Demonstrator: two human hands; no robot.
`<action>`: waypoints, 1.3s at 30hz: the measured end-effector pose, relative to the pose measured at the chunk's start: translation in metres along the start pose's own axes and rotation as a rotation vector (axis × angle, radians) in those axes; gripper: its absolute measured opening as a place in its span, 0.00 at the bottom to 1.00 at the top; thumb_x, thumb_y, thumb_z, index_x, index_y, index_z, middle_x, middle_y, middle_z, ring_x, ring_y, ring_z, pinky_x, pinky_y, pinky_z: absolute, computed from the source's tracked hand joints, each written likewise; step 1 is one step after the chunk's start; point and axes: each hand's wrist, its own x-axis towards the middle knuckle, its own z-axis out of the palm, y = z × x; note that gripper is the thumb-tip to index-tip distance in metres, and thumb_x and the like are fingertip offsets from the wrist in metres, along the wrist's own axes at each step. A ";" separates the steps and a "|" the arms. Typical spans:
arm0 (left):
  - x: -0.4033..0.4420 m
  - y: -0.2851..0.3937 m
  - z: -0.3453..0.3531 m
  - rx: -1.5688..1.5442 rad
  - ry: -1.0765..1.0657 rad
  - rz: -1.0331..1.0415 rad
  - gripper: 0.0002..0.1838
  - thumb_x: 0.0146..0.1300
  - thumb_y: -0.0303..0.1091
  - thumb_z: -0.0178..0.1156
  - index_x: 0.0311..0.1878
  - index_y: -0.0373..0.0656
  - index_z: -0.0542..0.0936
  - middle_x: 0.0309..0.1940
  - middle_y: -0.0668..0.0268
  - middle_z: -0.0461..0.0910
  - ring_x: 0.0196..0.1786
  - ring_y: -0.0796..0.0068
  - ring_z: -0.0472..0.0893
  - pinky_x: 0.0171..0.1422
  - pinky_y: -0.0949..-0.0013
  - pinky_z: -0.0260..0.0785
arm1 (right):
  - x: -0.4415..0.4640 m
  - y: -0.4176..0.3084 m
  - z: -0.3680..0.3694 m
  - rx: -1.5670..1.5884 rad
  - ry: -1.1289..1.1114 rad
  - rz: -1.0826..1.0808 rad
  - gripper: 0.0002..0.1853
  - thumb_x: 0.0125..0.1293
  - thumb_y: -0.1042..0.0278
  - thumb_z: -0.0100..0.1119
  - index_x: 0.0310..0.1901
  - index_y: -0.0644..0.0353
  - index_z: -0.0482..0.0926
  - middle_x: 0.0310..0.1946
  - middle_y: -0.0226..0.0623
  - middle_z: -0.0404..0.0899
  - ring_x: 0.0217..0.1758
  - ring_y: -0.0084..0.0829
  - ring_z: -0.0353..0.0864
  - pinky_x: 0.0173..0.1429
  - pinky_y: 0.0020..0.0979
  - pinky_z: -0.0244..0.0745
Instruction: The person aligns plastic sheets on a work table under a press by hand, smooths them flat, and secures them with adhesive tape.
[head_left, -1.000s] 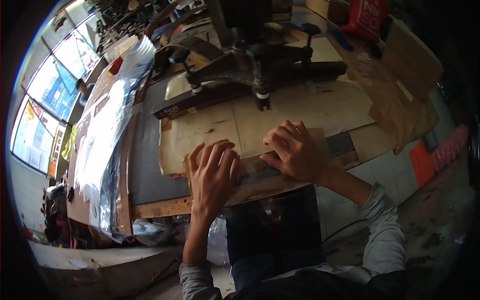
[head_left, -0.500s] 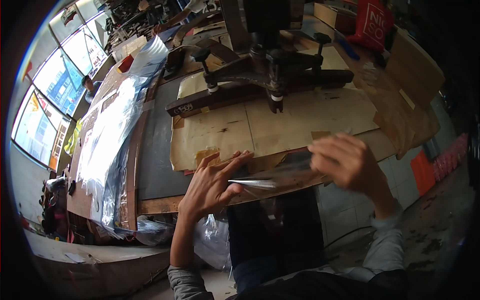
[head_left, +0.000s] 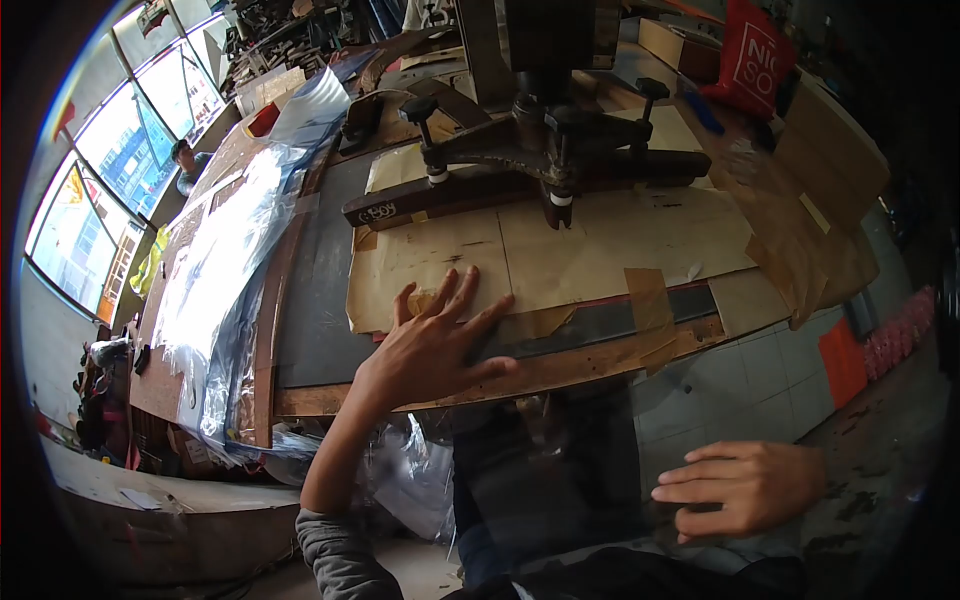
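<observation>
My left hand (head_left: 430, 345) lies with fingers spread, its fingertips on the near edge of a tan card sheet (head_left: 570, 245). Beneath that hand and along the table's front edge is a dark mat (head_left: 325, 300). A strip of brown tape (head_left: 650, 310) crosses from the card down to the wooden edge. My right hand (head_left: 745, 490) is away from the table, low on the right over the floor, fingers apart, with nothing visible in it. Faint clear film (head_left: 665, 388) seems to hang by the edge; its outline is hard to make out.
A dark press head with a crossbar (head_left: 530, 190) stands over the card. Clear plastic sheets (head_left: 225, 260) lie on the left. At the back right are a red bag (head_left: 750, 60) and a cardboard box (head_left: 680, 45). A person (head_left: 187, 165) is by the windows.
My right hand has moved from the table's edge down and right, and its fingers have opened. The pale, blurred strip between my hands is gone from there. My left hand has flattened onto the card.
</observation>
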 end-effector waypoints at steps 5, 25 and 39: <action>0.008 -0.004 0.005 0.023 0.067 0.011 0.45 0.61 0.74 0.47 0.76 0.59 0.56 0.75 0.39 0.48 0.78 0.43 0.47 0.74 0.30 0.39 | 0.002 0.059 0.005 0.296 0.186 0.060 0.26 0.66 0.38 0.53 0.50 0.53 0.82 0.58 0.40 0.78 0.59 0.40 0.80 0.60 0.41 0.77; 0.034 -0.018 0.007 0.030 0.257 -0.104 0.34 0.63 0.52 0.55 0.69 0.47 0.65 0.69 0.41 0.61 0.73 0.42 0.60 0.72 0.24 0.39 | 0.020 0.146 0.079 -0.303 0.430 0.940 0.32 0.69 0.34 0.41 0.67 0.44 0.68 0.71 0.37 0.63 0.77 0.40 0.57 0.71 0.76 0.37; 0.048 -0.027 0.015 0.001 0.407 -0.110 0.29 0.67 0.55 0.54 0.63 0.44 0.74 0.67 0.47 0.67 0.73 0.53 0.63 0.74 0.41 0.53 | 0.031 0.168 0.072 -0.267 0.441 0.979 0.28 0.72 0.36 0.42 0.64 0.43 0.72 0.70 0.35 0.66 0.75 0.38 0.60 0.70 0.77 0.36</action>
